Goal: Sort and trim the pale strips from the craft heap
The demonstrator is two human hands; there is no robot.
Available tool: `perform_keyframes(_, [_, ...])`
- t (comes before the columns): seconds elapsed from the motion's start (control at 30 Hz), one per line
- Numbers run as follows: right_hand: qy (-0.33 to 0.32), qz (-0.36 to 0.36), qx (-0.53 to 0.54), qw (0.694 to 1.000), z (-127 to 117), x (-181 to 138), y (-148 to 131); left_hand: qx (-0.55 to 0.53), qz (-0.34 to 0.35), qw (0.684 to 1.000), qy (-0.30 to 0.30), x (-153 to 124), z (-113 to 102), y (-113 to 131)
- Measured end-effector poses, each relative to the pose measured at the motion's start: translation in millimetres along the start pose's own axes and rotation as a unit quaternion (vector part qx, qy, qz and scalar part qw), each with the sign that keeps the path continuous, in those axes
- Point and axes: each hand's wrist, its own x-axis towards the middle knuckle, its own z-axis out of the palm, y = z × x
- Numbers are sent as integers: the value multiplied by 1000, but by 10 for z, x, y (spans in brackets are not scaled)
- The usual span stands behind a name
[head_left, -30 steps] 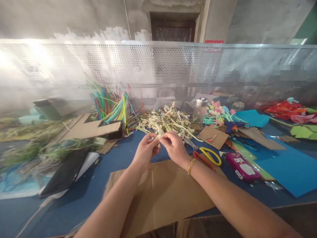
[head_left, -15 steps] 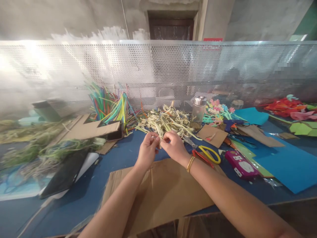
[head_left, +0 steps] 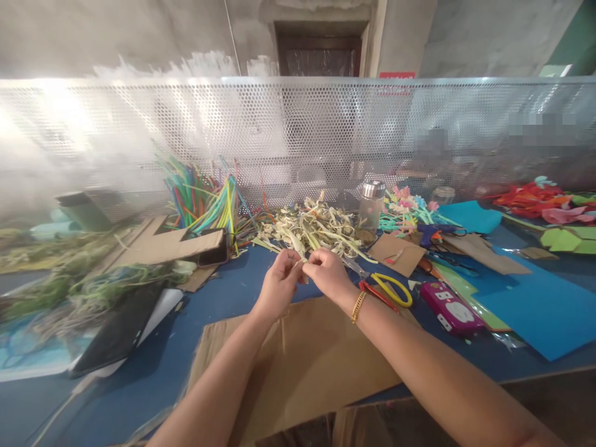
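My left hand [head_left: 278, 283] and my right hand [head_left: 328, 274] meet fingertip to fingertip over the blue table [head_left: 223, 292], both pinched on a thin pale strip that is mostly hidden between the fingers. Just beyond them lies a heap of pale yellow-green strips [head_left: 313, 228]. A gold bracelet [head_left: 358, 307] circles my right wrist. A sheet of brown paper [head_left: 307, 357] lies under my forearms. Yellow-handled scissors [head_left: 392, 288] rest right of my right hand.
A bundle of coloured straws [head_left: 205, 198] leans at the back left beside brown cardboard [head_left: 162, 243]. A glass jar [head_left: 371, 207], paper flowers [head_left: 410, 208], a pink case [head_left: 451, 310] and blue sheets [head_left: 540, 313] fill the right. A perforated metal screen [head_left: 298, 130] closes the far edge.
My hands have drawn closer together and slightly toward me, away from the strip heap, fingertips now touching. The view has shifted a little.
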Motion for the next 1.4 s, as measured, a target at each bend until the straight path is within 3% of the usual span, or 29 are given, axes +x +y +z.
perform_keyframes(0.1, [10,-60,-37,997,-54,-5,-23,-6,2,1000,-9,9,-26,11])
perform_keyframes(0.27, [1,-150,-100,984,-100,-32,-72,-24,-18,999,43,32,-56,25])
perform_keyframes(0.37, [-8,-123,-53,991,-75,-37,-76,-59,-36,996,49,38,-65,36])
perform_keyframes(0.47, [-22,-37,80,996,-28,-21,-54,-63,-44,996,41,34,-72,47])
perform_keyframes(0.57, [-31,44,202,978,9,1,-20,-46,-39,997,39,29,-77,48])
perform_keyframes(0.67, [-33,86,254,963,24,14,4,-38,-33,998,34,32,-77,36])
perform_keyframes(1.13, [-26,77,176,981,-44,65,10,41,46,998,20,43,-77,-65])
perform_keyframes(1.4, [-38,45,138,989,-97,65,-36,29,39,999,11,28,-74,-10])
